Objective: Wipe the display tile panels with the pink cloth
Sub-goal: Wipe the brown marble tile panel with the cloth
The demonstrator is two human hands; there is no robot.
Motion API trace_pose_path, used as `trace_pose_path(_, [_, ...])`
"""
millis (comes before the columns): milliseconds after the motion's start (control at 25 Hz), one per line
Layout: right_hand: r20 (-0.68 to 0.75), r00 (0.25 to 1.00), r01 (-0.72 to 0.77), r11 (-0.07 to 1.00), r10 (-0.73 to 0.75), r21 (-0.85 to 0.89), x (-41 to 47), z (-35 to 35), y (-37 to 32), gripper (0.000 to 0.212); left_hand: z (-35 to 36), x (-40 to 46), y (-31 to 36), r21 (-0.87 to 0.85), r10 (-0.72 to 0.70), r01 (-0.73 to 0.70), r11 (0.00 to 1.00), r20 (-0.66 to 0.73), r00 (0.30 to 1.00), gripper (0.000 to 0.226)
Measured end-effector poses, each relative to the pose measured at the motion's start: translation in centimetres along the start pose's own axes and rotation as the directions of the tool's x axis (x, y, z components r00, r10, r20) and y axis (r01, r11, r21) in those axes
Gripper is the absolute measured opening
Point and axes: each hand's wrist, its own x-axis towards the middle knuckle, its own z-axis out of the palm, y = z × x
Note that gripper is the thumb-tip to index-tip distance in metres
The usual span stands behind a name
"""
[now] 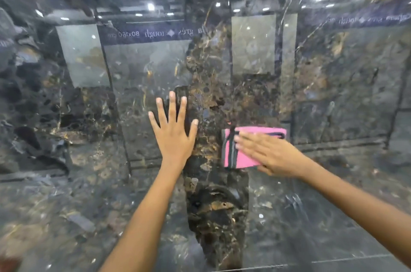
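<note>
A glossy dark marble display tile panel (211,76) with brown and gold veins fills the view in front of me. My left hand (173,129) lies flat on it with fingers spread, just left of centre. My right hand (266,151) presses a folded pink cloth (242,156) with grey stripes flat against the panel, fingers straight and pointing left. The hand covers the right and lower part of the cloth. The right hand looks motion-blurred.
The panel's polished face mirrors ceiling lights (151,6), a purple banner with reversed lettering (151,34) and pale tile samples (253,45). Thin dark joint lines (342,145) run across the panel to the right.
</note>
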Motion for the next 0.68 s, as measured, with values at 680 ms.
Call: trace_pose_path(680, [-0.283, 0.856, -0.379, 0.898, 0.432, 0.225, -1.0, 2.9, -3.2, 0.072, 1.1, -2.2, -0.5, -0.040, -0.003, 0.000, 0.999, -0.066, 0.998, 0.057])
